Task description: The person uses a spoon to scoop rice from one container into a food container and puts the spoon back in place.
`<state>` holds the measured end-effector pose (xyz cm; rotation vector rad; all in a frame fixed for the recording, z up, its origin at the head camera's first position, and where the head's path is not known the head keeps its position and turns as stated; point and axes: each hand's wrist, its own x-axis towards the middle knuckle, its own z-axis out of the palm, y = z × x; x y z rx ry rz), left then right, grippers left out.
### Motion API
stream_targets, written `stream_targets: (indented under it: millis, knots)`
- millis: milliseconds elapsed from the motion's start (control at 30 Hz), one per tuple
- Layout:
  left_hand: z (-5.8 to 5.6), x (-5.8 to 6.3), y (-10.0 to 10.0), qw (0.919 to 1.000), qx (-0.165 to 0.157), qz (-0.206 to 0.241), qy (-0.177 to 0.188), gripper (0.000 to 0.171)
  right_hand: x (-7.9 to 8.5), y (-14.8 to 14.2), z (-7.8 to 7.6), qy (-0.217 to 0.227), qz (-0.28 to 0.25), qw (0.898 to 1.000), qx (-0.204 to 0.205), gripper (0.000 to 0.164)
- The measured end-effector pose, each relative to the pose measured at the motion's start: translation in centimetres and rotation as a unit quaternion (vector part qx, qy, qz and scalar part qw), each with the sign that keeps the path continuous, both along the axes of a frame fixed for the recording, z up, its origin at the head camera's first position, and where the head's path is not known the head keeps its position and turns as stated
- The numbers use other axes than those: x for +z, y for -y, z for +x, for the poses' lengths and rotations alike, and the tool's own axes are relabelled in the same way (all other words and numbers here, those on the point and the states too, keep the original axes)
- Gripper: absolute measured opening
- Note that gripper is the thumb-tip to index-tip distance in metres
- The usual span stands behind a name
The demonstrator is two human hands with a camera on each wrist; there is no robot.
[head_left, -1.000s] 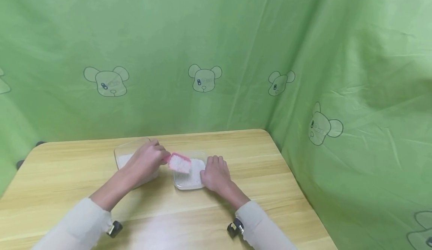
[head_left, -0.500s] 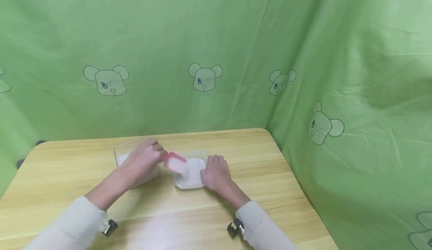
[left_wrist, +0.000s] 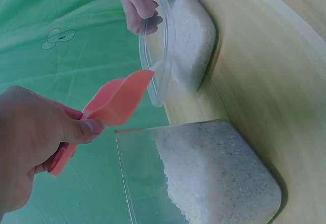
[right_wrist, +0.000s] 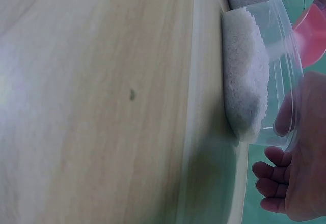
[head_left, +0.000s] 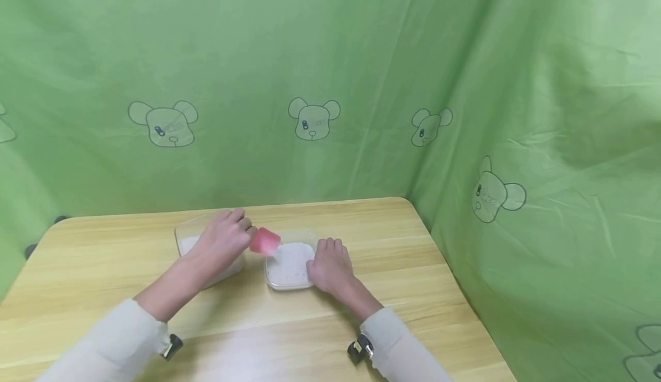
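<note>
Left of the small tub (head_left: 289,285), a larger container (left_wrist: 145,180) stands, mostly hidden from the head camera by the left forearm (head_left: 172,290). The left hand (head_left: 224,240) pinches a pink scoop (head_left: 265,241), tipped at the tub's left rim; white grains (head_left: 295,262) spill from it, blurred. The right hand (head_left: 331,264) grips the tub's right rim, its finger placement hard to make out. The counter (head_left: 413,279) stretches right of the tub to a slanting edge.

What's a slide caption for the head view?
Left hand pours white grains from a pink scoop into a clear container gripped by the right hand.
</note>
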<state>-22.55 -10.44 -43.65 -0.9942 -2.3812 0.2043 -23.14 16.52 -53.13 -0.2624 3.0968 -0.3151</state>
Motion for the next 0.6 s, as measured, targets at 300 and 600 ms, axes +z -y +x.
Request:
stream_targets:
  millis: [300,600]
  knots:
    - [0.0,0.0,0.0,0.9994,-0.007,-0.008,-0.033,0.030,0.1,0.0,0.2,0.003,-0.004,1.000,0.002,0.024]
    - [-0.1,1.1,0.7,0.9995,-0.005,0.013,-0.027,0.032,0.1,0.0,0.1,0.000,0.004,1.000,0.003,0.026]
